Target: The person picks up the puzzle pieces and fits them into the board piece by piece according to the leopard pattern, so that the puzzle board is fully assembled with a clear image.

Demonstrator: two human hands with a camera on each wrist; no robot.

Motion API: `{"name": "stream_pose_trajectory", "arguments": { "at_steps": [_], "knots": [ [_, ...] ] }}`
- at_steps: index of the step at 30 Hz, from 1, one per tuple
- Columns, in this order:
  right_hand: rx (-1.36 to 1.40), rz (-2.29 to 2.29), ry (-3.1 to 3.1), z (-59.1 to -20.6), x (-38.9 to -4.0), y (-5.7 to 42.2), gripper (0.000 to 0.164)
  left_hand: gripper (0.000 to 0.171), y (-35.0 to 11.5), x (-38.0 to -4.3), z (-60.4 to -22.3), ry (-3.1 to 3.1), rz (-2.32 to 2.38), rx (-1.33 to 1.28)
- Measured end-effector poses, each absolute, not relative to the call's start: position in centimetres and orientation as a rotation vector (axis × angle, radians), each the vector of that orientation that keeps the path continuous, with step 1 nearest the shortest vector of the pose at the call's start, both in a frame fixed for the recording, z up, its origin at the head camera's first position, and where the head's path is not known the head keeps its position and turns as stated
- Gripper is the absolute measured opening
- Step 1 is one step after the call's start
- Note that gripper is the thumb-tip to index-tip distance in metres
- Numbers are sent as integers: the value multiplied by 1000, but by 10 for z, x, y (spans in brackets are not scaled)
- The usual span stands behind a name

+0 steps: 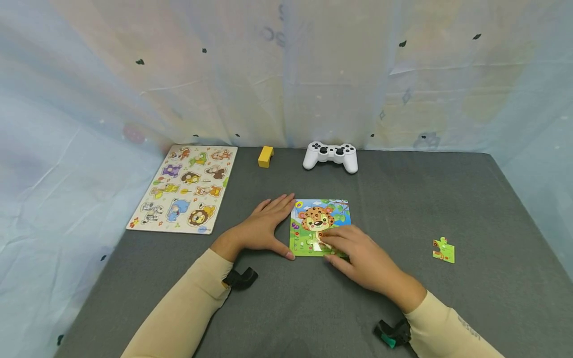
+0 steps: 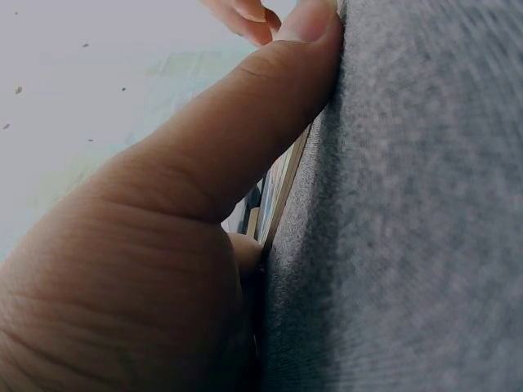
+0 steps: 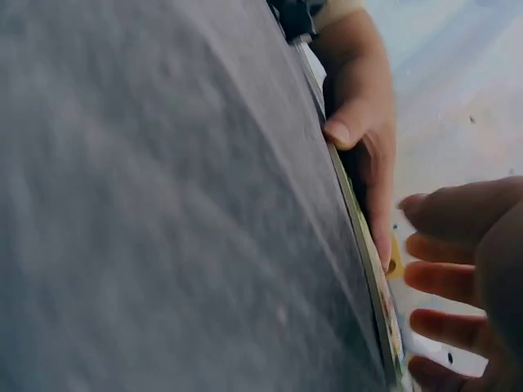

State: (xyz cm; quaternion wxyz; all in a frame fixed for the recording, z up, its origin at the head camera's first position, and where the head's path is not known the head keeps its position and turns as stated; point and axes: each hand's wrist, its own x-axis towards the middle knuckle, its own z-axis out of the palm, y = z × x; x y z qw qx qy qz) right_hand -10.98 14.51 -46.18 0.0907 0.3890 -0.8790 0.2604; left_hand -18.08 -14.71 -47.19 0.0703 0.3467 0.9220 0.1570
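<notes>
A small square jigsaw puzzle (image 1: pixel 297 238) with a cartoon leopard lies flat on the grey cloth. Along its left edge rests my left hand (image 1: pixel 264 229), fingers extended toward the top corner and thumb at the bottom corner. The left wrist view shows the left thumb (image 2: pixel 229 122) against the board's side. Over the puzzle's lower right part is my right hand (image 1: pixel 363 256), covering that corner. Its fingers (image 3: pixel 445 278) look loosely bent and apart in the right wrist view, with nothing visible between them. One loose green puzzle piece (image 1: pixel 444 250) lies to the right.
A larger animal board (image 1: pixel 172 229) lies at the left. Toward the back are a yellow block (image 1: pixel 265 157) and a white game controller (image 1: pixel 331 155). A patterned curtain (image 1: pixel 331 74) hangs behind the table (image 1: pixel 403 189).
</notes>
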Motion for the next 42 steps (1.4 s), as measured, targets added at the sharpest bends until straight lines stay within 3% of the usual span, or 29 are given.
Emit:
{"name": "stream_pose_trajectory", "arguments": {
  "at_steps": [6, 25, 42],
  "knots": [
    [1238, 565, -2620, -463, -102, 139, 54, 134, -146, -181, -472, 2782, 482, 1038],
    [1305, 593, -2748, -466, -97, 145, 59, 133, -146, -181, -472, 2779, 478, 1040],
    [816, 1156, -2648, -441, -109, 215, 67, 134, -147, -182, -474, 2779, 489, 1035]
  ]
}}
